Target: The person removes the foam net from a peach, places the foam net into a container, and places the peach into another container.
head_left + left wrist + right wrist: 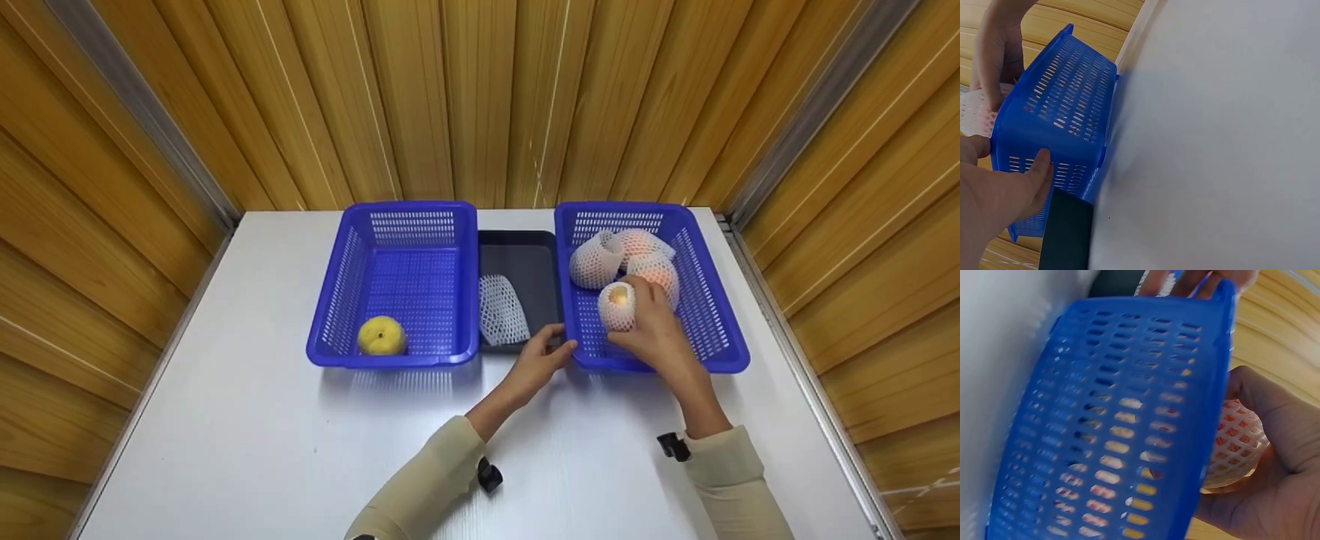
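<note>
My right hand (658, 334) grips a fruit in a white foam net (617, 307) over the near part of the right blue basket (720, 296). Yellow-orange shows through the net's open top, and red shows through the mesh in the right wrist view. Behind it, several more netted fruits (596, 261) lie together in that basket. My left hand (536, 369) holds the basket's near left corner; in the left wrist view its digits (1041, 163) rest against the outer wall and at the rim. An unwrapped round yellow fruit (382, 336) sits in the left blue basket (412, 277).
Between the two baskets lies a black tray (529, 262), with one slack white foam net (502, 310) in it. All stand on a white table (247, 390). Wood-look panels (480, 105) rise behind the table and at both sides.
</note>
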Demonstrator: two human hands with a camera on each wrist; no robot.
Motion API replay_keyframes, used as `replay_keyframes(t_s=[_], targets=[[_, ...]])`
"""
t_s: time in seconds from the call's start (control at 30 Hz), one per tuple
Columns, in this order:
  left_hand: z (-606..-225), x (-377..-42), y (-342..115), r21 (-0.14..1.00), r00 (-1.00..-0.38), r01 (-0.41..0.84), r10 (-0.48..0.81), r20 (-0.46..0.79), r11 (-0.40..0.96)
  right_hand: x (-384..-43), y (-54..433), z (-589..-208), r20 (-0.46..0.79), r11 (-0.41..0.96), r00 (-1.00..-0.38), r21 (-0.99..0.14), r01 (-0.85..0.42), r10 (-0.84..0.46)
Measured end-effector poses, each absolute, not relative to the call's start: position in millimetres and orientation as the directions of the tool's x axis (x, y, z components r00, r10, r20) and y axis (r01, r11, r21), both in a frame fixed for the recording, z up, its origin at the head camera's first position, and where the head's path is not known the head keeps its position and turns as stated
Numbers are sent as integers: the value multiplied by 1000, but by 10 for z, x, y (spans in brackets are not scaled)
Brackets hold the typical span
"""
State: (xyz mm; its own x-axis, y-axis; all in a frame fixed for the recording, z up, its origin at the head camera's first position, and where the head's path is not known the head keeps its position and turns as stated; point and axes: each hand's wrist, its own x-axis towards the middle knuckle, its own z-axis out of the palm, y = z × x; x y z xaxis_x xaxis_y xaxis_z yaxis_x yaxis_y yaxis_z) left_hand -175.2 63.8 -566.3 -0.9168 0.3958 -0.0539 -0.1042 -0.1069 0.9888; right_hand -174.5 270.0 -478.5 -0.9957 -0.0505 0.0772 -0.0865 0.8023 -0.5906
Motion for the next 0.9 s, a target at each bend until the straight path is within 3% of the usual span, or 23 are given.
replay_keyframes(t_s=[0.37,0.7,0.9], targets=[[-5648,-1698,513,977,-932,-86,363,-9,-195,-1634,2463,-4746,148,758,-986,-635,-150,-71],[-5568,-1595,194,996,-899,93,429,91,-15,-1458,2219,-4702,202,771,-974,-602,-208,-105],[-5601,-1485,53,991,-880,124,467,91,40,-1301,2087,-4671,240,763,-963,-598,-246,-123]])
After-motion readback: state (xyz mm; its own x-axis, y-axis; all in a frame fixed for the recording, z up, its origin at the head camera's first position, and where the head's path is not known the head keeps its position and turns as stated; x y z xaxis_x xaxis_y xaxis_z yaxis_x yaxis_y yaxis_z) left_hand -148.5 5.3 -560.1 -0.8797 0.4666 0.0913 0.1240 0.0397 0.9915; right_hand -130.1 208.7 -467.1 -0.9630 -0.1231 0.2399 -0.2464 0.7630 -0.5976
